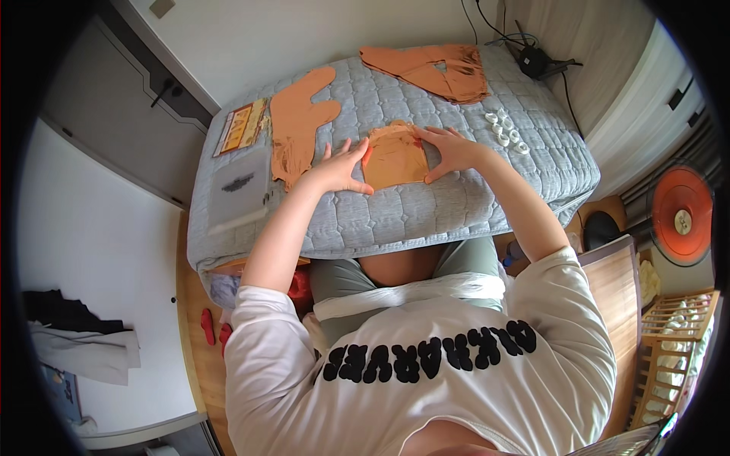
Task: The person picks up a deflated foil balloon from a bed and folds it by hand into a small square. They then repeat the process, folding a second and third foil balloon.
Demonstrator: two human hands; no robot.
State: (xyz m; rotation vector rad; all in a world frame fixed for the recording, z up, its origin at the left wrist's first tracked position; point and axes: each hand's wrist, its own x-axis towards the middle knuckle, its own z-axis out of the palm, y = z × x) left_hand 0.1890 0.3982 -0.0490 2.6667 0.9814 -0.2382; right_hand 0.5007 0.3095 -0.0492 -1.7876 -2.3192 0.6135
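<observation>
Both hands lie flat and open, the left hand [340,169] and right hand [450,150] pressing either side of a folded orange cloth [394,157] on the quilted grey bed [426,213]. Beyond lie more orange pieces [298,121] and small white rings [505,131]; far left, a flat red-and-yellow packet [241,126].

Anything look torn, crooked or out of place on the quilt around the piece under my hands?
Nothing looks torn or spilled. The folded orange piece lies flat between the left hand and right hand. The far orange garment lies crumpled, and the small white rings sit loosely scattered.
</observation>
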